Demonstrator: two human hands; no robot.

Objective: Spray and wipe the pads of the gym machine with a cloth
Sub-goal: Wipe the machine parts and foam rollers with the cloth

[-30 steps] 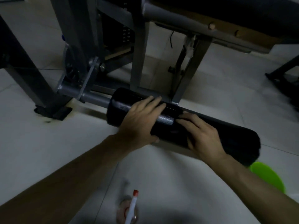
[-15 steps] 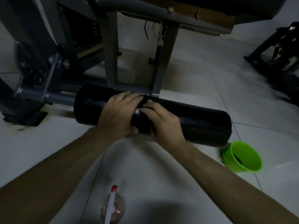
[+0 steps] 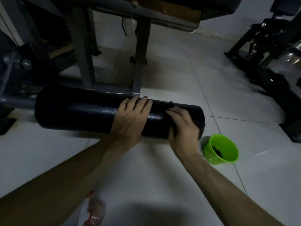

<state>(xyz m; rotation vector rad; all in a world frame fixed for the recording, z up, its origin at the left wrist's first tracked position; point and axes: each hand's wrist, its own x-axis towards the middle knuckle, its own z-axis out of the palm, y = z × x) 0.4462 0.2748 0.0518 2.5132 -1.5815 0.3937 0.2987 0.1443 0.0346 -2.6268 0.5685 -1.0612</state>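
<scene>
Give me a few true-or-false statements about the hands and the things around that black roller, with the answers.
1. The left hand and the right hand both touch the black roller pad. True.
2. The left hand holds the spray bottle. False: the bottle is down on the floor between the forearms, and the left hand lies flat on the pad.
3. The green tub is on the floor by the pad's right end. True.
4. The left hand is nearer the green tub than the right hand. False: the right hand is nearer.
</scene>
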